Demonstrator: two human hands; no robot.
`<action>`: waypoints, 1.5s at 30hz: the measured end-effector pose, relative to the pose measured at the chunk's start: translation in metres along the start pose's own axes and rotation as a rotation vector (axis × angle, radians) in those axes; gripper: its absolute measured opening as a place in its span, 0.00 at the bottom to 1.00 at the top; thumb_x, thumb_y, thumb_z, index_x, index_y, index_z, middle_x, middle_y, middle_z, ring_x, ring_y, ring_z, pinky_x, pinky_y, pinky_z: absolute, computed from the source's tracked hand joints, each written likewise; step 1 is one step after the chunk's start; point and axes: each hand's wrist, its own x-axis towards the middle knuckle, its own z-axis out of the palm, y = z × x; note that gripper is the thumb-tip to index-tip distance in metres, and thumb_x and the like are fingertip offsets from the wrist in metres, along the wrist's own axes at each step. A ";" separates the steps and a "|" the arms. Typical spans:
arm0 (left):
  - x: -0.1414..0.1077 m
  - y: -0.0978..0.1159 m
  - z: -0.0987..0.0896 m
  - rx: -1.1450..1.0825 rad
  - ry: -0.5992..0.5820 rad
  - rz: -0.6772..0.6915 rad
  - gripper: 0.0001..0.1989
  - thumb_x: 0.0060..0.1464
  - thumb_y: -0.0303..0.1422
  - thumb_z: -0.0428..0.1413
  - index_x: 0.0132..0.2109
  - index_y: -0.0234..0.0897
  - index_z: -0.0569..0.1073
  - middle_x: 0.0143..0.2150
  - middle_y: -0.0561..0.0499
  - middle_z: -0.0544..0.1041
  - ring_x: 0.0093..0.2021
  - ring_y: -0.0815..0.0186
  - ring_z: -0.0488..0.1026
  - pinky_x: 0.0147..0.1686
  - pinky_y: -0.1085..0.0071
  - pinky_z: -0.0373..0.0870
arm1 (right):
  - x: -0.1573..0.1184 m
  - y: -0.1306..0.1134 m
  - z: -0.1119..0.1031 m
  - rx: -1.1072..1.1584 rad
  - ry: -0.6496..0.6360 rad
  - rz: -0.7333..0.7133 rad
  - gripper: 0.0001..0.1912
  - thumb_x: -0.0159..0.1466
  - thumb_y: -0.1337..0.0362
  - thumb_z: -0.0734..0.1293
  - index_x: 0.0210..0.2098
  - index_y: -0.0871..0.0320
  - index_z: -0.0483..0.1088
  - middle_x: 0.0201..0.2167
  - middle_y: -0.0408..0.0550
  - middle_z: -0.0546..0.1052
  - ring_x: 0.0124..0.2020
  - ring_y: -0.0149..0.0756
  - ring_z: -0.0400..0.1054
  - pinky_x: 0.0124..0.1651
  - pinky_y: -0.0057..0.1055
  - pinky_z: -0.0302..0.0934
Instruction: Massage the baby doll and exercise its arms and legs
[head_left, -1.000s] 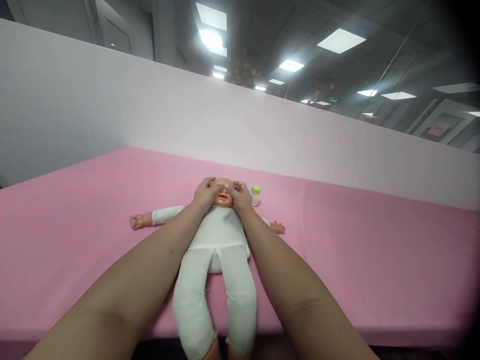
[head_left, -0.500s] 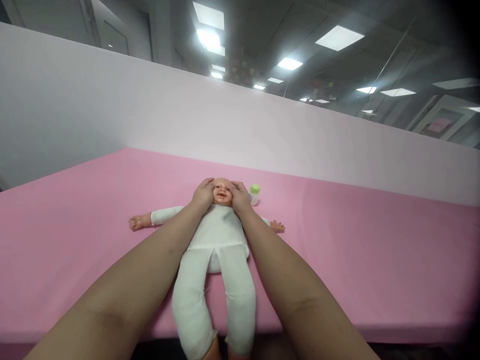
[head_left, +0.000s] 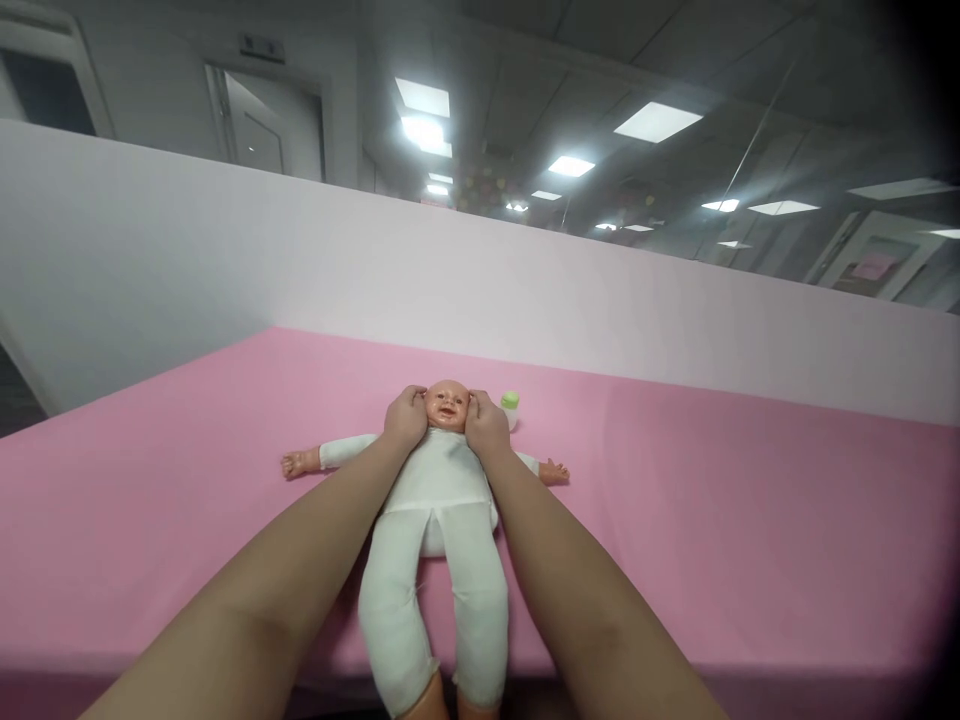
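A baby doll (head_left: pixel 439 480) with a white cloth body lies face up, its arms spread wide and its legs toward me. My left hand (head_left: pixel 407 418) cups the side of the doll's head on the left, fingers curled against it near the ear. On the other side my right hand (head_left: pixel 487 422) holds the head the same way. The doll's face shows between my hands. Just beyond my right hand stands a small clear bottle (head_left: pixel 511 408) with a light green cap, partly hidden by that hand.
The doll rests on a pink padded surface (head_left: pixel 712 520), with its feet at the near edge. A low white wall (head_left: pixel 480 290) runs along the back and left. Beyond it are doors and lit ceiling panels, partly behind glass.
My fingers have slid outward from the doll's cheeks and temples to the sides of its head, baring more of the face. The whole view has tilted up a little.
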 end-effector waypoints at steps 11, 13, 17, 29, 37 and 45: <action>-0.037 0.015 -0.030 0.707 -0.058 0.470 0.24 0.58 0.36 0.54 0.61 0.37 0.71 0.62 0.40 0.74 0.62 0.50 0.70 0.61 0.56 0.66 | -0.024 0.000 -0.040 -0.302 -0.255 -0.091 0.35 0.73 0.40 0.56 0.69 0.57 0.62 0.66 0.58 0.70 0.65 0.54 0.64 0.64 0.46 0.57; -0.036 0.018 -0.027 0.685 -0.103 0.403 0.27 0.60 0.44 0.55 0.63 0.39 0.70 0.62 0.41 0.74 0.61 0.49 0.71 0.56 0.57 0.69 | -0.024 -0.001 -0.040 -0.316 -0.307 -0.092 0.42 0.70 0.36 0.58 0.72 0.58 0.56 0.71 0.58 0.63 0.70 0.54 0.58 0.68 0.47 0.53; -0.035 0.022 -0.026 0.600 -0.225 0.304 0.30 0.59 0.56 0.55 0.60 0.43 0.72 0.56 0.45 0.80 0.53 0.52 0.77 0.47 0.62 0.72 | -0.021 -0.004 -0.038 -0.241 -0.433 -0.049 0.45 0.67 0.32 0.61 0.73 0.53 0.56 0.67 0.55 0.69 0.65 0.54 0.65 0.63 0.46 0.60; -0.036 0.026 -0.027 0.584 -0.241 0.195 0.25 0.53 0.53 0.62 0.52 0.45 0.77 0.47 0.50 0.83 0.44 0.55 0.79 0.40 0.65 0.71 | -0.021 -0.001 -0.038 -0.083 -0.373 0.022 0.44 0.58 0.33 0.72 0.65 0.50 0.66 0.57 0.52 0.77 0.54 0.48 0.73 0.53 0.40 0.67; -0.040 0.032 -0.029 0.632 -0.268 0.239 0.25 0.55 0.56 0.59 0.50 0.45 0.78 0.46 0.49 0.83 0.43 0.54 0.79 0.37 0.65 0.70 | -0.021 -0.006 -0.040 -0.227 -0.325 0.044 0.34 0.59 0.32 0.70 0.47 0.55 0.76 0.41 0.51 0.82 0.41 0.45 0.75 0.40 0.35 0.65; -0.036 0.023 -0.038 0.600 -0.330 0.253 0.21 0.67 0.48 0.46 0.53 0.43 0.77 0.50 0.46 0.82 0.48 0.53 0.78 0.45 0.62 0.70 | -0.019 0.006 -0.046 -0.177 -0.367 -0.028 0.27 0.68 0.39 0.64 0.46 0.56 0.78 0.42 0.52 0.82 0.43 0.45 0.75 0.44 0.35 0.65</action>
